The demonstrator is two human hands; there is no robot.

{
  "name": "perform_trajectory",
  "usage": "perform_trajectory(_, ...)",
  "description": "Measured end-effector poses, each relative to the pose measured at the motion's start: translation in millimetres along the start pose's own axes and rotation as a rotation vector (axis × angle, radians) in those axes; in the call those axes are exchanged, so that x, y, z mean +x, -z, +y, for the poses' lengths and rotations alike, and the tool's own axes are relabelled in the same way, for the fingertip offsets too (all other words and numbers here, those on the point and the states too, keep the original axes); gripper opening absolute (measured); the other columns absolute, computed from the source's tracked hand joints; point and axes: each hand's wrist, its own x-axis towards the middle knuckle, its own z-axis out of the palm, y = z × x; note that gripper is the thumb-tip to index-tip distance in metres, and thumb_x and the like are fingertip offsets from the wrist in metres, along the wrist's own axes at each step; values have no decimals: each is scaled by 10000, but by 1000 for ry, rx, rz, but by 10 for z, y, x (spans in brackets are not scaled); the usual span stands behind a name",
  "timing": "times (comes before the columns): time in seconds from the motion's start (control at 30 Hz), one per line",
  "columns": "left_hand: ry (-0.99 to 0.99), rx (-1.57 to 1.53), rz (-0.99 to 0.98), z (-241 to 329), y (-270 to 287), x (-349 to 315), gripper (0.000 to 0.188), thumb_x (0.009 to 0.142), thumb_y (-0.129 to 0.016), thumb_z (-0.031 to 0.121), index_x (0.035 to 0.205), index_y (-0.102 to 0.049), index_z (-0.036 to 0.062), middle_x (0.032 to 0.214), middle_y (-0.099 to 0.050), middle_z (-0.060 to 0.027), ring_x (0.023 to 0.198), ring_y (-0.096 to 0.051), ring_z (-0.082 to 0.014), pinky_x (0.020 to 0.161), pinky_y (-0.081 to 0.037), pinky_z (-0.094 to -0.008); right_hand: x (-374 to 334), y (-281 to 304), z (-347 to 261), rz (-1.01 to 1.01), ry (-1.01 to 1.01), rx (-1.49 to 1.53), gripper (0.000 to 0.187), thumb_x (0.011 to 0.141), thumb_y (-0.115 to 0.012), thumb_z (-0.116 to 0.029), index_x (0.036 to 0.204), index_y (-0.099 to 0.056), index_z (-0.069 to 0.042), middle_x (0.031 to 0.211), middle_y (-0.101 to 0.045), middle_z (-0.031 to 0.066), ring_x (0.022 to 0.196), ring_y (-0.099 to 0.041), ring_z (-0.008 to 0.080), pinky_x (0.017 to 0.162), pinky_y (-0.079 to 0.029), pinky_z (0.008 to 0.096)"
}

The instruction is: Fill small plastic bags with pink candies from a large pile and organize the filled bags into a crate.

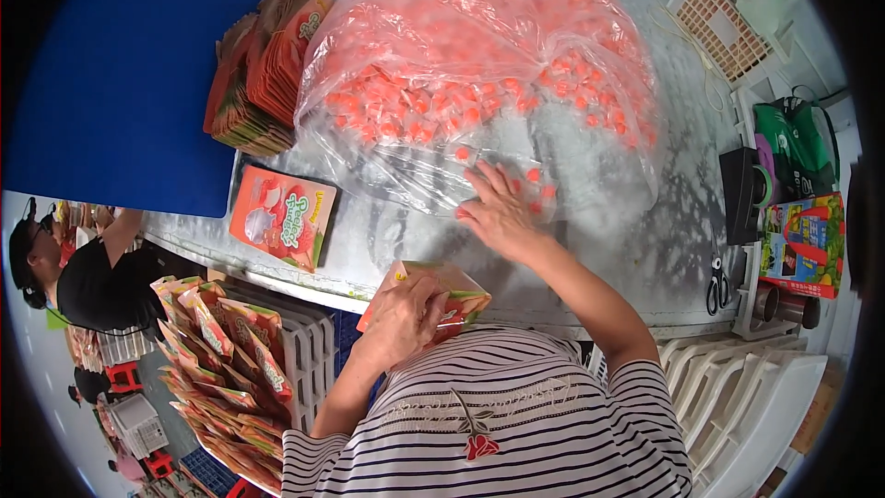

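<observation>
My left hand [401, 318] is closed on an orange-and-green pouch [466, 290], held upright against the table's front edge. My right hand [505, 219] reaches over the near mouth of a large clear plastic bag [562, 152], fingers spread and touching the film. Small wrapped red candies [406, 111] fill the far part of the bag in a heap. A few loose candies [535, 175] lie around my right fingers; whether one is under them is hidden. To the left of the bag a single printed pouch [284, 219] lies flat on the table.
Stacks of flat pouches [267, 65] stand beside a blue panel [120, 65]. Filled pouches [226, 360] crowd a crate at lower left. Scissors [717, 286] lie at the right edge, near a white basket [724, 18] and stacked white crates [747, 397]. Another person [101, 277] works at left.
</observation>
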Motion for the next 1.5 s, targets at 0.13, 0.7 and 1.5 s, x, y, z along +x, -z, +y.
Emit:
perform_trajectory(0.13,-2,0,6,13,5,-15,89,815,-632,66,865,-592,4,917,-634,-154,819,-604,-362,729,-489,-401,272,6,-69,31,-60,59,343,839,-650,-262,1101,-601,-46,1339,-446,181,1315,-327,348,1099,-262,472)
perform_trajectory(0.7,-41,-14,9,-71,-22,-2,94,816,-637,67,848,-585,-5,912,-630,-151,774,-606,-347,687,-491,-397,-261,107,200,114,-3,75,437,735,-743,-294,1122,-610,-143,1298,-437,141,1254,-357,349,1021,-335,473)
perform_trajectory(1.5,-150,-69,4,211,-18,148,117,780,-632,11,893,-604,13,887,-611,-143,797,-598,-326,692,-494,-383,-204,476,-805,287,-376,1148,32,863,-594,38,894,-589,32,888,-589,49,745,-562,54,610,-469,199)
